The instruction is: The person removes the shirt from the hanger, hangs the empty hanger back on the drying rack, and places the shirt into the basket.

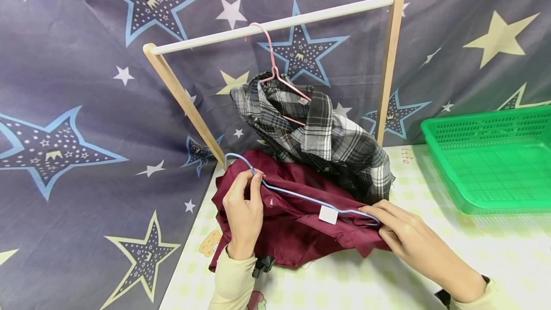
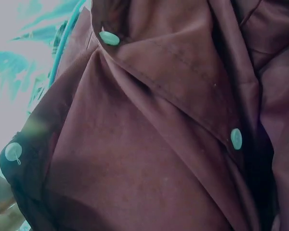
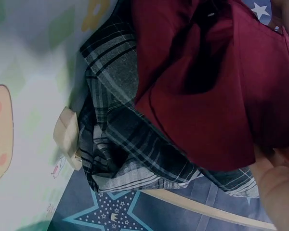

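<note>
Both forearms, in pale cream sleeves, are reaching forward from the bottom edge of the head view. The left hand (image 1: 243,214) is standing upright, fingers curling and pinching at the top. The right hand (image 1: 413,240) is lying lower, angling inward to the left, its fingers (image 1: 379,212) stretching out nearly flat, thumb tucking beneath.

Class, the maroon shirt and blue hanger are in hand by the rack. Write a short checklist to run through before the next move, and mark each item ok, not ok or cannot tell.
1. Left hand grips the blue hanger near its hook: ok.
2. Right hand holds the hanger's other end at the maroon shirt: ok.
3. Hanger fully inside both shoulders: cannot tell.
4. Shirt buttons fastened: cannot tell.
5. Free space on the rail beside the pink hanger with the plaid shirt: ok.
6. Maroon shirt clear of the plaid shirt: not ok, they touch.
</note>
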The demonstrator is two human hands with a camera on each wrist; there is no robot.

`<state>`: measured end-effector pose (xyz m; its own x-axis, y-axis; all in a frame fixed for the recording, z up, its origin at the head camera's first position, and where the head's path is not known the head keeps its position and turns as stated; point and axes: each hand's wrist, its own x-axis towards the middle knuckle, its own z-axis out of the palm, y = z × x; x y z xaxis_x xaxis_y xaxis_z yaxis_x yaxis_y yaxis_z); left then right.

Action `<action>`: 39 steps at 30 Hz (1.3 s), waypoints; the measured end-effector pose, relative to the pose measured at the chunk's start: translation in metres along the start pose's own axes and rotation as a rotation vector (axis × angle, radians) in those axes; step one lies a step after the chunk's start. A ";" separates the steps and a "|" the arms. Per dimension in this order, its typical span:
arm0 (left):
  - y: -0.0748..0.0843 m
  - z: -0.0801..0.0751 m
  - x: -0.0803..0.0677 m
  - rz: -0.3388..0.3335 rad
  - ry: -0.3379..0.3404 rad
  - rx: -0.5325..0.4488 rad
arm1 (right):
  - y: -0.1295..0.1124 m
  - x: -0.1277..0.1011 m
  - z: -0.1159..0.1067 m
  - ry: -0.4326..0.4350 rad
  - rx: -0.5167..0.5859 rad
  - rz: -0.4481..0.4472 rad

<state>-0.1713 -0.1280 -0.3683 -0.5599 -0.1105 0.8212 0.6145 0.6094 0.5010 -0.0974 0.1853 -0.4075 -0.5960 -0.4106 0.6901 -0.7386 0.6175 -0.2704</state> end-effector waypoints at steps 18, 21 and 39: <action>0.002 -0.003 0.006 -0.115 0.007 -0.083 | 0.002 0.001 0.002 -0.030 0.139 0.093; 0.001 -0.003 0.005 -0.129 0.010 -0.091 | 0.001 0.003 0.002 -0.007 0.140 0.076; 0.002 -0.003 0.002 -0.143 -0.006 -0.120 | -0.011 0.035 0.002 0.187 0.157 -0.046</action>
<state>-0.1695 -0.1295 -0.3647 -0.6495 -0.1848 0.7376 0.5899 0.4897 0.6421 -0.1106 0.1625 -0.3822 -0.5026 -0.2957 0.8124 -0.8123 0.4832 -0.3266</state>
